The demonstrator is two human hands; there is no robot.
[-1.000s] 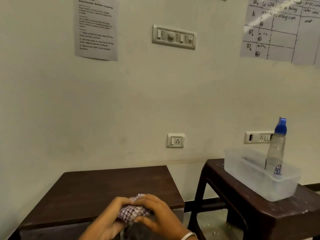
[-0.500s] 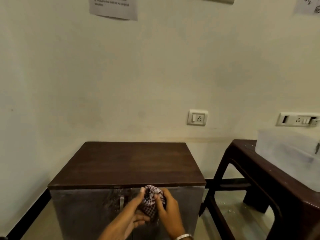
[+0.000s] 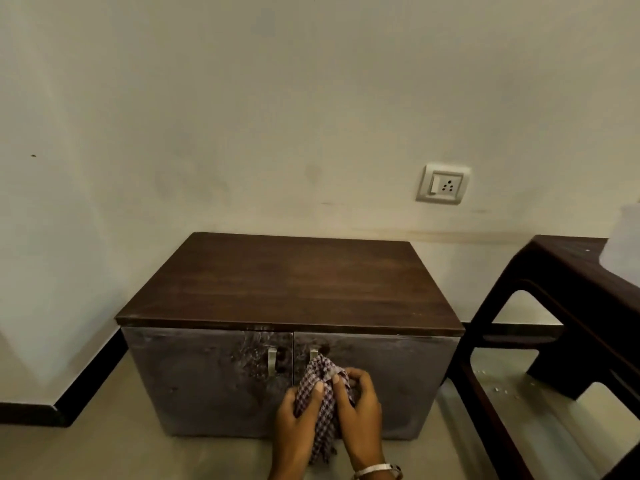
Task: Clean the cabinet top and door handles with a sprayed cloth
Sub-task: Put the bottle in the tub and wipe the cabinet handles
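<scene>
Two hands are working together low in front of the cabinet (image 3: 291, 341), both wrapped around a checked cloth (image 3: 320, 403). The left hand (image 3: 294, 424) is pinching the cloth from its left side, thumb on the fabric, while the right hand (image 3: 360, 410) is closing over it from the right, fingers curled tight into the folds, a metal bangle (image 3: 377, 471) sitting at that wrist. The bunched cloth is pressing up against the right door handle (image 3: 313, 353), covering its lower part, with only the top of the handle peeking out above the fabric. Just beside it, the left door handle (image 3: 272, 362) is standing bare and uncovered on the grey door, with smeary marks showing around both handles. The dark wooden cabinet top (image 3: 294, 282) is lying empty above. On the wall behind, a wall socket (image 3: 443, 183) is showing, and a dark stool (image 3: 561, 306) is standing off to the right of the cabinet.
</scene>
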